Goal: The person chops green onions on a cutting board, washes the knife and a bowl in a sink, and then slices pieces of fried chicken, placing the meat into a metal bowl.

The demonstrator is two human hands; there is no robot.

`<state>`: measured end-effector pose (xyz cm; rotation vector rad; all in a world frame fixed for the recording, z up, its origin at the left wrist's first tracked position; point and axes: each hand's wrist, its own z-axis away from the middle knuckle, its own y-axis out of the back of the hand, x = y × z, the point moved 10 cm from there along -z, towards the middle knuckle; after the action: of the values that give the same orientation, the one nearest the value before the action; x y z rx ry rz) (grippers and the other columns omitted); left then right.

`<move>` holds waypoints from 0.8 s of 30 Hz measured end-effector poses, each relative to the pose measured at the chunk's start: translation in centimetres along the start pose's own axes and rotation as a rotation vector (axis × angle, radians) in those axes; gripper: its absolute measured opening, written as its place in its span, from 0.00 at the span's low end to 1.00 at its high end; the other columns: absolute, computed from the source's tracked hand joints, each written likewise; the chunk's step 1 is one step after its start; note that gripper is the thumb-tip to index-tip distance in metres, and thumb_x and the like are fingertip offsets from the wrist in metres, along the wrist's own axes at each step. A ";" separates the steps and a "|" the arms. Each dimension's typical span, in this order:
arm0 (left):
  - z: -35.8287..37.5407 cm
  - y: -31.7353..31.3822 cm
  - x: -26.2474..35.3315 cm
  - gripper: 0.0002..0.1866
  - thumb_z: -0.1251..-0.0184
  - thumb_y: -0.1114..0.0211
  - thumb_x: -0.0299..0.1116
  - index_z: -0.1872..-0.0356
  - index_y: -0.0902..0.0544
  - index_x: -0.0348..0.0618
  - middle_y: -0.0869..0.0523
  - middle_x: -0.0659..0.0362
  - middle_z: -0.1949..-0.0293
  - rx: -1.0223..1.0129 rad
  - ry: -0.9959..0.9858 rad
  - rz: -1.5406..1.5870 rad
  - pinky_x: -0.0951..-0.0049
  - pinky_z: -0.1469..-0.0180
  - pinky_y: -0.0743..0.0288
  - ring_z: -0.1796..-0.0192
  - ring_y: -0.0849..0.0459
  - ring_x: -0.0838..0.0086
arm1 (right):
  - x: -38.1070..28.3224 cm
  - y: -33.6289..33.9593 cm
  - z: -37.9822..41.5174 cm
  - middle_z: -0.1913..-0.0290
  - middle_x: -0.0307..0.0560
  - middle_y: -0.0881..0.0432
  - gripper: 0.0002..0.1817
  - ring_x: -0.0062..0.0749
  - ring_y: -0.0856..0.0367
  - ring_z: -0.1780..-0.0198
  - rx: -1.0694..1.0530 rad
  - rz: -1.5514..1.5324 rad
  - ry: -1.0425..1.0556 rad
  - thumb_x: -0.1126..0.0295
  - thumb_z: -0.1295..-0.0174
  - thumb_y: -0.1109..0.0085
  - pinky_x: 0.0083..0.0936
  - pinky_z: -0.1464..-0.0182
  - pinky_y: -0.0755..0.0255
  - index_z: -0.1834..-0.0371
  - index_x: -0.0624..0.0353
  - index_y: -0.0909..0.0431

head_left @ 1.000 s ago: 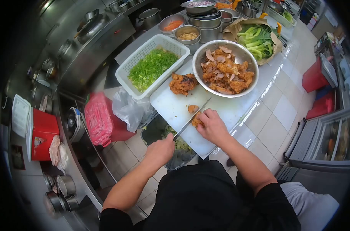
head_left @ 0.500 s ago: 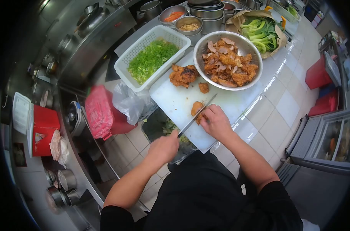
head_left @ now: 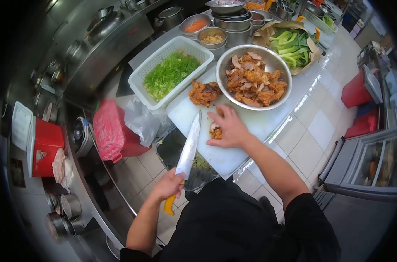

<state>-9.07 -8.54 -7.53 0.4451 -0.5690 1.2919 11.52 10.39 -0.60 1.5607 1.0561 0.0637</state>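
My left hand grips a kitchen knife by its yellow handle, the broad blade pointing up and away beside the left edge of the white cutting board. Over the board, my right hand has its fingers and thumb spread around a cut piece of fried chicken with pale meat showing. A smaller piece lies partly hidden under its fingertips. A larger browned chicken piece sits near the board's far left side. Just beyond my right hand stands a steel bowl heaped with chicken pieces.
A white basket of chopped green onion stands left of the board. Behind are stacked steel bowls and leafy greens in brown paper. A dark bin sits below the board's left edge, near a red plastic-covered tub.
The knife has come off the chicken and swung left, its blade now pointing away from me. My right hand has moved farther up the board and spread its fingers over the pieces.
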 end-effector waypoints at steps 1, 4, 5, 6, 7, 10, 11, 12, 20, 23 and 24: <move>-0.8 -0.8 -0.4 0.11 0.18 0.46 0.38 0.47 0.28 0.42 0.26 0.62 0.76 -0.020 -0.011 0.030 0.72 0.81 0.30 0.83 0.27 0.76 | -1.1 -0.9 0.5 0.29 0.69 0.38 0.46 0.70 0.39 0.29 0.026 -0.006 -0.020 0.42 0.48 0.23 0.56 0.26 0.40 0.32 0.62 0.27; -1.8 -3.8 0.3 0.11 0.18 0.45 0.38 0.47 0.27 0.41 0.25 0.62 0.75 -0.073 -0.042 0.028 0.73 0.80 0.29 0.84 0.27 0.76 | -3.6 -2.4 1.3 0.34 0.66 0.35 0.32 0.65 0.36 0.33 0.177 0.011 -0.114 0.52 0.42 0.26 0.54 0.29 0.38 0.42 0.62 0.22; -1.9 -4.3 0.7 0.11 0.18 0.45 0.37 0.47 0.27 0.41 0.25 0.62 0.75 -0.071 -0.052 0.034 0.73 0.80 0.29 0.84 0.27 0.76 | -3.8 -2.5 1.4 0.36 0.64 0.34 0.27 0.63 0.35 0.34 0.233 0.019 -0.151 0.55 0.41 0.27 0.53 0.30 0.37 0.45 0.62 0.21; -1.7 -4.7 1.1 0.11 0.18 0.46 0.37 0.47 0.27 0.40 0.25 0.63 0.75 -0.069 -0.061 0.041 0.73 0.79 0.29 0.84 0.27 0.76 | -3.6 -2.1 1.3 0.37 0.64 0.34 0.24 0.63 0.34 0.35 0.308 -0.021 -0.160 0.59 0.41 0.27 0.53 0.31 0.36 0.47 0.62 0.21; -1.3 -4.9 1.7 0.12 0.18 0.46 0.37 0.47 0.27 0.40 0.25 0.62 0.75 -0.065 -0.079 0.025 0.73 0.79 0.28 0.84 0.27 0.76 | -3.3 -1.6 1.4 0.38 0.64 0.33 0.22 0.63 0.34 0.37 0.384 -0.062 -0.171 0.62 0.42 0.28 0.53 0.32 0.36 0.49 0.62 0.21; 0.4 -5.2 4.4 0.12 0.18 0.46 0.38 0.47 0.27 0.39 0.24 0.62 0.76 -0.062 -0.140 -0.041 0.72 0.78 0.28 0.83 0.25 0.76 | -3.3 0.7 1.4 0.39 0.64 0.33 0.20 0.62 0.33 0.38 0.547 -0.154 -0.181 0.65 0.43 0.28 0.50 0.34 0.36 0.51 0.62 0.22; 0.9 -5.3 5.7 0.12 0.18 0.46 0.38 0.47 0.27 0.39 0.24 0.61 0.76 -0.059 -0.168 -0.068 0.72 0.78 0.28 0.83 0.24 0.76 | -3.3 1.8 1.2 0.39 0.64 0.33 0.20 0.61 0.33 0.37 0.587 -0.181 -0.173 0.65 0.44 0.28 0.49 0.34 0.36 0.51 0.62 0.22; 1.6 -5.4 7.1 0.12 0.18 0.46 0.38 0.48 0.27 0.39 0.24 0.61 0.76 -0.053 -0.193 -0.093 0.72 0.78 0.27 0.82 0.23 0.76 | -3.6 3.7 0.7 0.39 0.63 0.33 0.20 0.60 0.33 0.37 0.641 -0.132 -0.132 0.66 0.43 0.29 0.49 0.34 0.36 0.51 0.62 0.22; 3.5 -2.6 16.0 0.14 0.19 0.47 0.40 0.46 0.28 0.39 0.21 0.59 0.74 0.208 -0.370 -0.257 0.72 0.76 0.25 0.80 0.21 0.75 | -0.4 16.7 -4.8 0.40 0.61 0.27 0.26 0.56 0.29 0.39 0.602 0.153 -0.042 0.61 0.39 0.27 0.46 0.36 0.33 0.42 0.63 0.22; 5.0 1.7 8.7 0.13 0.18 0.48 0.39 0.47 0.28 0.39 0.20 0.57 0.72 0.272 -0.273 -0.145 0.71 0.75 0.24 0.80 0.21 0.75 | -1.4 11.6 -5.3 0.36 0.60 0.27 0.29 0.53 0.26 0.37 0.282 -0.045 -0.007 0.65 0.38 0.28 0.43 0.35 0.30 0.36 0.64 0.25; 5.0 2.6 5.9 0.13 0.18 0.48 0.38 0.47 0.28 0.39 0.20 0.57 0.72 0.278 -0.230 -0.115 0.71 0.75 0.24 0.80 0.21 0.75 | -2.0 8.9 -5.3 0.33 0.59 0.27 0.30 0.52 0.25 0.35 0.147 -0.098 -0.001 0.67 0.38 0.29 0.42 0.35 0.29 0.34 0.64 0.27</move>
<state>-11.27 -6.49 0.00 0.8537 -0.5477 1.2216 12.43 14.06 9.24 1.6371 1.1567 -0.0834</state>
